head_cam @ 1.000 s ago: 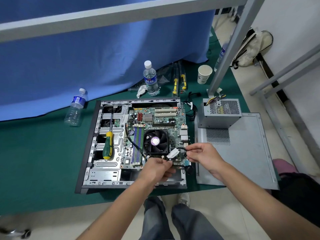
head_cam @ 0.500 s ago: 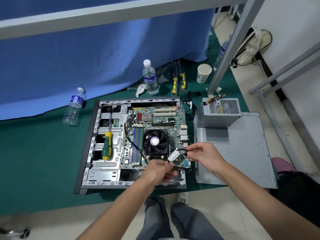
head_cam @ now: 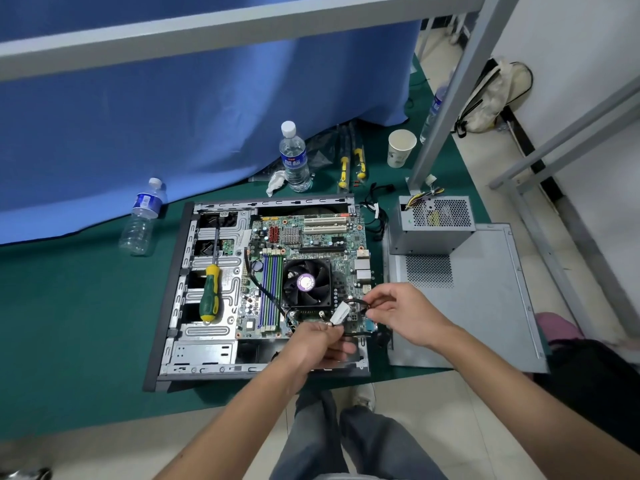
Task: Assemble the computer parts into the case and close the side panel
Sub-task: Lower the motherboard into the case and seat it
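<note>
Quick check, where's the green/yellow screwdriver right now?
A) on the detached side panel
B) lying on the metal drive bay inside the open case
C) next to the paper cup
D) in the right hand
B: the screwdriver lies untouched on the drive bay inside the case, while the left hand and right hand both hold a black cable.

Two water bottles (head_cam: 294,157) (head_cam: 141,218), paper cup (head_cam: 400,147) and backpack (head_cam: 491,98) beyond green mat (head_cam: 69,323).
</note>
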